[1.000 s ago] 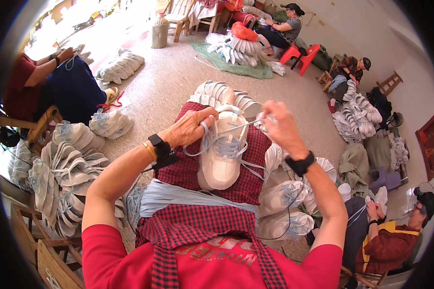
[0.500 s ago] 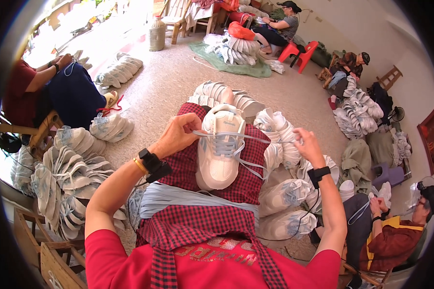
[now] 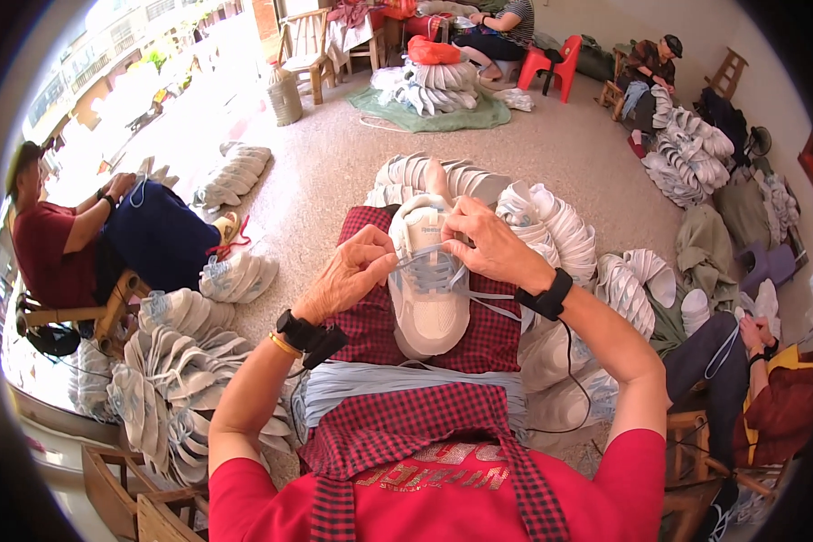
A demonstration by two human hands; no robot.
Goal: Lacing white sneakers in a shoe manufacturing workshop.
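A white sneaker [image 3: 431, 330] with pale blue trim lies on my lap, over a red-and-black checked apron [image 3: 357, 334], its toe toward me. A pale blue shoelace [image 3: 420, 256] runs through its eyelets. My left hand [image 3: 357, 271] pinches the lace just left of the tongue. Close to the upper right eyelets, my right hand [image 3: 492, 239] is closed in a pinch on the lace too; its fingertips partly hide the eyelets. One loose lace end hangs to the right of the shoe. A bundle of pale blue laces [image 3: 325, 390] lies across my waist.
Stacked white shoes [image 3: 560, 235] stand beyond my knees and to my right. Another heap of shoes [image 3: 176, 388] is at left. Co-workers sit at left, far right and near right. A wooden stool [image 3: 117, 488] stands near my left elbow.
My right hand has come in from the far right to the upper eyelets, and the lace is no longer stretched wide. My left hand stays beside the shoe. The view has shifted slightly.
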